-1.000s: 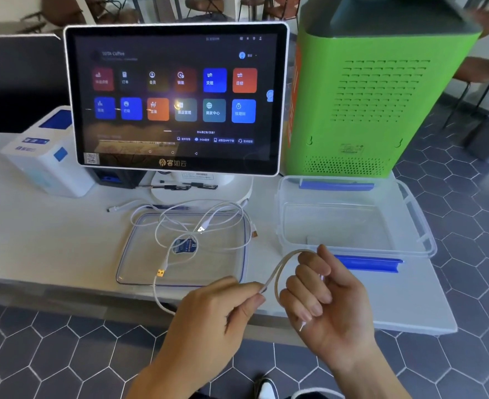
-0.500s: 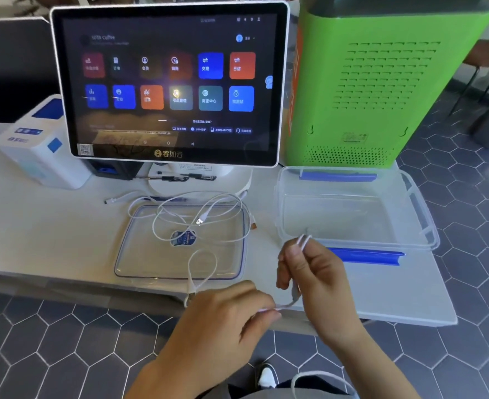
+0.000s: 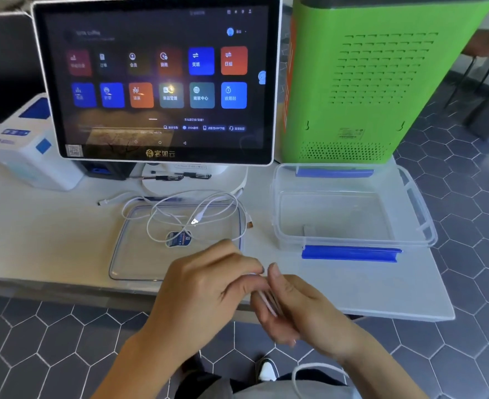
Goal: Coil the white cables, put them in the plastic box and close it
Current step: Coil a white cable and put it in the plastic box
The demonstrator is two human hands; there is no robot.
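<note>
Both hands — left hand, right hand — pinch a folded white cable near the plastic box; a slack grip could let the springy coil unwind.

A white table carries a touchscreen terminal at twelve o'clock, a green machine and open plastic box toward two, the clear lid (white cables draped across it) centrally, a white device at ten.

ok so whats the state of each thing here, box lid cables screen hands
plastic box: open, looks empty
lid: off, flat on the table
loose cables: uncoiled, partly over the lid
cable in hand: bunched between both hands
touchscreen: on
left hand: pinching the cable
right hand: curled round the cable
</note>
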